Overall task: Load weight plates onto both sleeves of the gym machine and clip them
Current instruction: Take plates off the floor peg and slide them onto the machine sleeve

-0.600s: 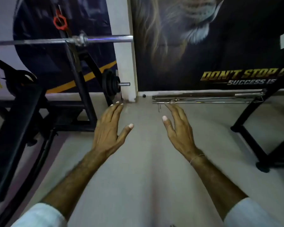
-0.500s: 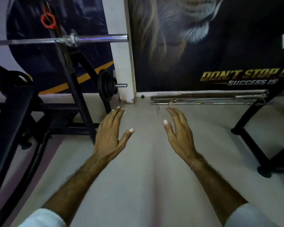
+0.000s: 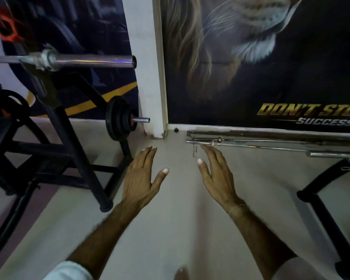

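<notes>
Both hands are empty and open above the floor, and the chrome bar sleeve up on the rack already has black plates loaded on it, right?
Not quite. In the head view the chrome bar sleeve on the rack is bare. The black plates sit on the lower storage peg. The left hand and right hand are indeed empty and open above the floor.

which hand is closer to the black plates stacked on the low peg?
Left. The left hand is open just below and right of the stacked plates. The right hand, also open and empty, sits farther right, under the bars on the floor.
</notes>
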A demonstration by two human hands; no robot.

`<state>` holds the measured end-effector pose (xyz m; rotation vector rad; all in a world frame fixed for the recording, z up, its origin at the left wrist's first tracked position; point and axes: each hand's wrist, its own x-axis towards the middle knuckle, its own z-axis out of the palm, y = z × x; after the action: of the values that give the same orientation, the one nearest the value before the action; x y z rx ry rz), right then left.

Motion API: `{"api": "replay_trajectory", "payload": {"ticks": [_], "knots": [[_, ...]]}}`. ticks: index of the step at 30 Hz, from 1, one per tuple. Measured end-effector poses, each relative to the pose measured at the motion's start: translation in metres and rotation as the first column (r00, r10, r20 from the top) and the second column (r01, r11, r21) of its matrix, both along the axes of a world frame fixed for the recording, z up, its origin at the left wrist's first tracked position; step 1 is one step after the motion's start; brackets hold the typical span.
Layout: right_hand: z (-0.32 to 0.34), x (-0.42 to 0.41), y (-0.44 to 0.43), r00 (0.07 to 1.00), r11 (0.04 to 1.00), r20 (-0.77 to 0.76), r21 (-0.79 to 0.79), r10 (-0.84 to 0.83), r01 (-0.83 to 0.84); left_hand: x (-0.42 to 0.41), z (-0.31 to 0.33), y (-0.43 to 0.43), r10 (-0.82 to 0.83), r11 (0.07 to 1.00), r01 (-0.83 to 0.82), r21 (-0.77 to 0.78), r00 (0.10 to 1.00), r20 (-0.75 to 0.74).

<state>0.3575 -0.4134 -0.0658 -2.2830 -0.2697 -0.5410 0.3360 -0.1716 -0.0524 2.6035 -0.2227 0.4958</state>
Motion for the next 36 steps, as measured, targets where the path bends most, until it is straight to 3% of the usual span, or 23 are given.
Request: {"api": "replay_trajectory", "payload": {"ticks": [12,19,27,36], "knots": [[-0.055,0.261,-0.058,0.978,0.996,-0.196,-0.049,0.066,-0.077,0.252,-0.057,-0.057,0.083,0.995,-0.071,0.074,0.980,-0.183],[-0.087,0.428,-0.075,0.949,0.971,-0.229,-0.049,0.215,-0.232,0.384,-0.075,-0.085,0.252,0.968,-0.246,0.055,0.944,-0.213],[-0.088,0.625,-0.078,0.845,0.867,-0.282,-0.076,0.455,-0.492,0.523,-0.080,-0.120,0.492,0.862,-0.507,0.000,0.836,-0.242],[-0.086,0.788,-0.012,0.725,0.733,-0.252,-0.079,0.641,-0.675,0.644,-0.081,-0.102,0.689,0.702,-0.711,-0.043,0.693,-0.210]]}}
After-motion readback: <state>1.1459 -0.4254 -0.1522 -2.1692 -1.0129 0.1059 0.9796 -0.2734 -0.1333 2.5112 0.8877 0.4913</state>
